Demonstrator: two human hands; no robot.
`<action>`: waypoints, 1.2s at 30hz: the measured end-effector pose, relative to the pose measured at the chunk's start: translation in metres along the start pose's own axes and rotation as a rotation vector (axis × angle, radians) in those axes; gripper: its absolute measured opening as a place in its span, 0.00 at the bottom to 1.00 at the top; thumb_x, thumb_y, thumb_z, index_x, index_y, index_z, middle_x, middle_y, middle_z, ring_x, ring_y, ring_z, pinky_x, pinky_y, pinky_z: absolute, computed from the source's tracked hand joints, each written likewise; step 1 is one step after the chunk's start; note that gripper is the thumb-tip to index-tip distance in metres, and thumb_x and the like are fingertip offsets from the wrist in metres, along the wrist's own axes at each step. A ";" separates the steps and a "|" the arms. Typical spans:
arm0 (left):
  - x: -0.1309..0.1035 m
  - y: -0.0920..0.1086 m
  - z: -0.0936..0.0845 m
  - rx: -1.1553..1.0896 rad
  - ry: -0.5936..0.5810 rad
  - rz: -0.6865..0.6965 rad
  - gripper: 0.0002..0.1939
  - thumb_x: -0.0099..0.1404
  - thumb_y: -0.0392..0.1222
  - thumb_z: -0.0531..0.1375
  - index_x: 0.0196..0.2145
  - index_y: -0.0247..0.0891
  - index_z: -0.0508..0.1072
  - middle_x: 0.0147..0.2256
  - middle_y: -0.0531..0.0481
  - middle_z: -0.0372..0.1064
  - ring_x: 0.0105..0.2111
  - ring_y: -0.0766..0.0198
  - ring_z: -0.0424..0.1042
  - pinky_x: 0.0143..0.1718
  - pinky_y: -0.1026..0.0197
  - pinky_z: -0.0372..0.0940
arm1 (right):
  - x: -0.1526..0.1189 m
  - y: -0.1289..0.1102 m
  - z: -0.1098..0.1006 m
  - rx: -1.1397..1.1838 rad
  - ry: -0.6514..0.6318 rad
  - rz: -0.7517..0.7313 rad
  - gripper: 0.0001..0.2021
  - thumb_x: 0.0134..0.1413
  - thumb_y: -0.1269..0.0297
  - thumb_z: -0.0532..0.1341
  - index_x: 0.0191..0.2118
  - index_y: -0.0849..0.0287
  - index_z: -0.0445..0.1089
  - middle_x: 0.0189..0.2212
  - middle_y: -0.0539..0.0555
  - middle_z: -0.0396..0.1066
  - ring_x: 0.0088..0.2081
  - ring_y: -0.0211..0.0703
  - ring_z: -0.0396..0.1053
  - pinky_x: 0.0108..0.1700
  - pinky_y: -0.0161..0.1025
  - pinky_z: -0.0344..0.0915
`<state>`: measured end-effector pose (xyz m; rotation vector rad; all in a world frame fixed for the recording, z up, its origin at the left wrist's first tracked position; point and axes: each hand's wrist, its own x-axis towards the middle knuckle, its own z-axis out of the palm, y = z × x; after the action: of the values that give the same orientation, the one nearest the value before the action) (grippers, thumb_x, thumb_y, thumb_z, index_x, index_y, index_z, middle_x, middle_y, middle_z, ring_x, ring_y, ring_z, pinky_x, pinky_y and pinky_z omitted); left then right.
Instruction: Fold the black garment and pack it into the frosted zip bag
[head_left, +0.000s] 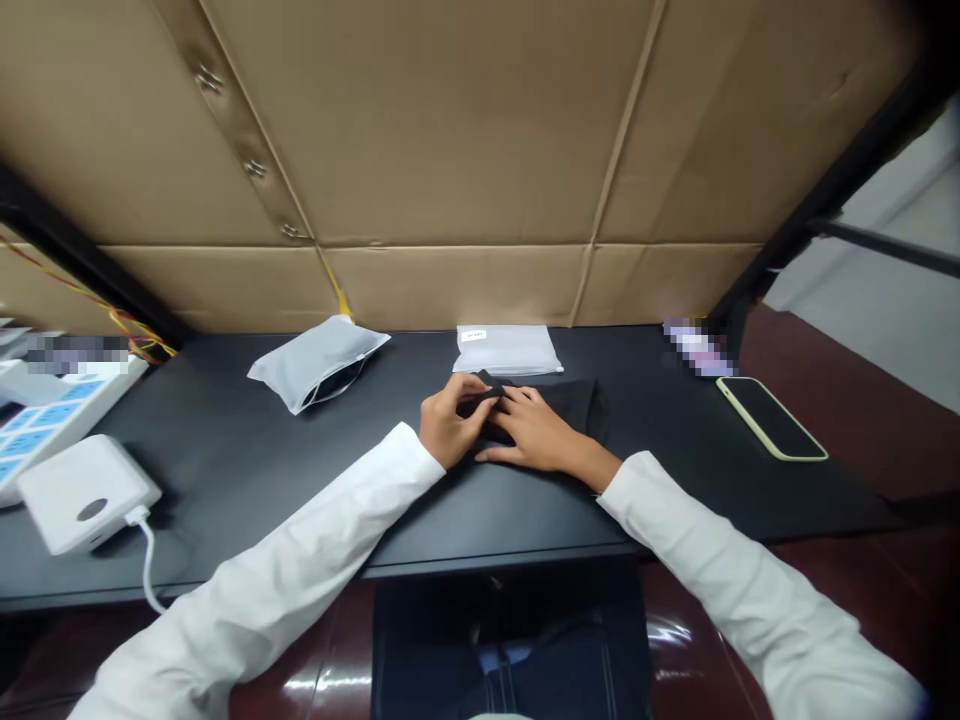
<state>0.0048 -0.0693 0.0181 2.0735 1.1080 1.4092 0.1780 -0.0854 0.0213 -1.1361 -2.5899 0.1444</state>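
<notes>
A dark piece of folded fabric (pixel 576 402) lies on the black table in front of me, partly covered by both hands. My left hand (pixel 450 422) is closed, its thumb and fingers pinching a raised edge of this fabric. Flat on the fabric rests my right hand (pixel 534 432), fingers stretched out and thumb apart, its fingertips close to the left hand's pinch. Just beyond the hands lies a frosted plastic pouch (pixel 510 352) with a small white label. To the left, a second frosted pouch (pixel 311 362) sits puffed up, its mouth gaping toward me.
At the right lies a phone (pixel 772 420) in a pale case, near a blurred item (pixel 699 348). On the left are a white box-shaped device (pixel 88 495) with a cable and a white tray with blue labels (pixel 56 418). Cardboard (pixel 457 130) walls the back.
</notes>
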 end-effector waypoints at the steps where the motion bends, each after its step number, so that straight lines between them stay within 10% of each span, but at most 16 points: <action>1: 0.002 -0.001 0.001 -0.006 0.055 -0.015 0.09 0.63 0.45 0.62 0.38 0.41 0.68 0.36 0.51 0.75 0.37 0.62 0.78 0.43 0.59 0.74 | 0.000 0.000 0.001 0.011 0.002 -0.001 0.32 0.57 0.38 0.56 0.58 0.56 0.67 0.59 0.63 0.64 0.63 0.61 0.55 0.61 0.60 0.54; 11: 0.005 -0.004 0.013 0.017 -0.125 0.025 0.10 0.63 0.42 0.61 0.42 0.41 0.69 0.40 0.50 0.77 0.41 0.60 0.78 0.48 0.58 0.73 | -0.002 0.030 -0.025 0.601 -0.147 0.038 0.23 0.53 0.46 0.64 0.50 0.52 0.75 0.50 0.52 0.75 0.57 0.55 0.66 0.65 0.51 0.55; 19: 0.004 -0.010 0.001 0.283 -0.462 0.286 0.18 0.65 0.46 0.59 0.51 0.37 0.69 0.51 0.41 0.72 0.53 0.52 0.71 0.54 0.50 0.68 | -0.038 0.102 -0.054 0.382 0.269 0.500 0.15 0.57 0.54 0.60 0.43 0.56 0.79 0.44 0.55 0.78 0.47 0.52 0.74 0.52 0.47 0.66; 28: 0.027 -0.021 -0.021 0.368 -0.720 0.559 0.27 0.54 0.29 0.57 0.53 0.35 0.70 0.55 0.42 0.70 0.56 0.50 0.66 0.53 0.48 0.65 | -0.047 0.110 -0.061 0.571 -0.229 0.521 0.24 0.35 0.52 0.73 0.40 0.59 0.76 0.31 0.52 0.75 0.35 0.45 0.71 0.37 0.38 0.64; 36: 0.029 -0.021 -0.030 0.517 -0.770 0.611 0.36 0.50 0.25 0.53 0.59 0.36 0.65 0.56 0.42 0.68 0.54 0.52 0.66 0.49 0.51 0.67 | -0.035 0.067 -0.064 1.095 -0.561 0.286 0.37 0.45 0.62 0.71 0.62 0.53 0.60 0.29 0.46 0.71 0.27 0.33 0.65 0.30 0.31 0.60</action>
<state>-0.0253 -0.0370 0.0334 3.0998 0.5476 0.3725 0.2678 -0.0675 0.0587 -1.0403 -2.0621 1.8741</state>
